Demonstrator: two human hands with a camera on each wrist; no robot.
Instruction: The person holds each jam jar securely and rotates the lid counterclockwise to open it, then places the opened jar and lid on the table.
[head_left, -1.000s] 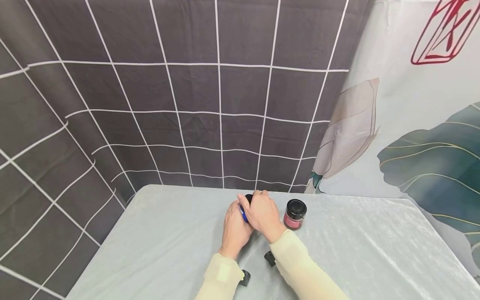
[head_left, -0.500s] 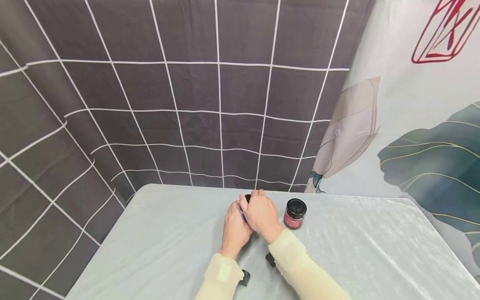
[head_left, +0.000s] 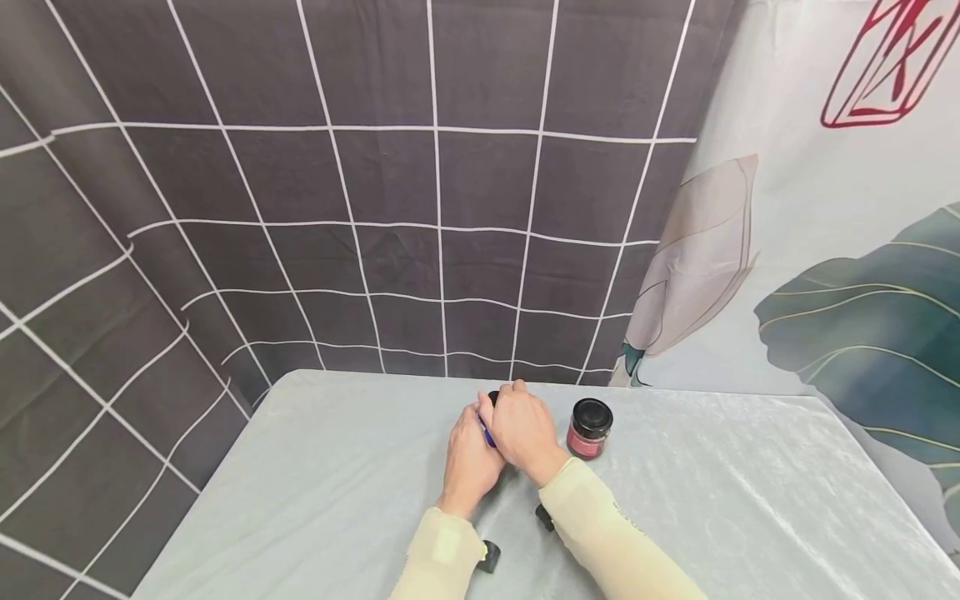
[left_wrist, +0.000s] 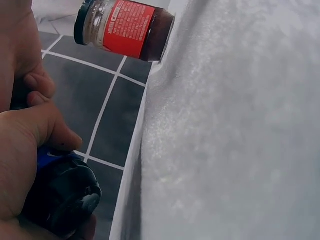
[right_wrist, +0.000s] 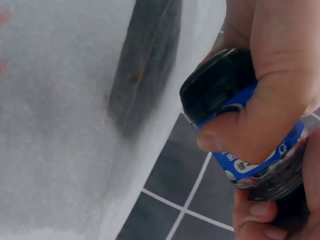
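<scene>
Item: blue-labelled clear bottle (right_wrist: 241,162), held between both hands, seemingly clear of the table (head_left: 337,475). Left hand (head_left: 471,462): wrapped round the blue label. Right hand (head_left: 528,433): fingers curled about the bottle's farther black end (right_wrist: 292,207), judged to be a cap or base. The hands are crowded together, touching in the head view.

Progress: the bottle is in a two-handed grip, judged mid-work. No part of it is visibly detached. Whether either end has been loosened cannot be determined. Outstanding: release and setting down of the bottle.

Adjacent: red-labelled jar (head_left: 590,429), upright on the table just right of the right hand, black lid (head_left: 592,415) in place; judged untouched. Beyond: dark grid-patterned cloth (head_left: 382,175) behind the table, floral cloth (head_left: 847,317) at right.

View comparison: the head view shows only a sliver of blue and a dark patch between the hands. The right wrist view adds the QR code, the clear section and the smooth black end (right_wrist: 217,82). The left wrist view alone shows a raised knob (left_wrist: 87,202) on that end, plus printed text on the jar's label.
</scene>
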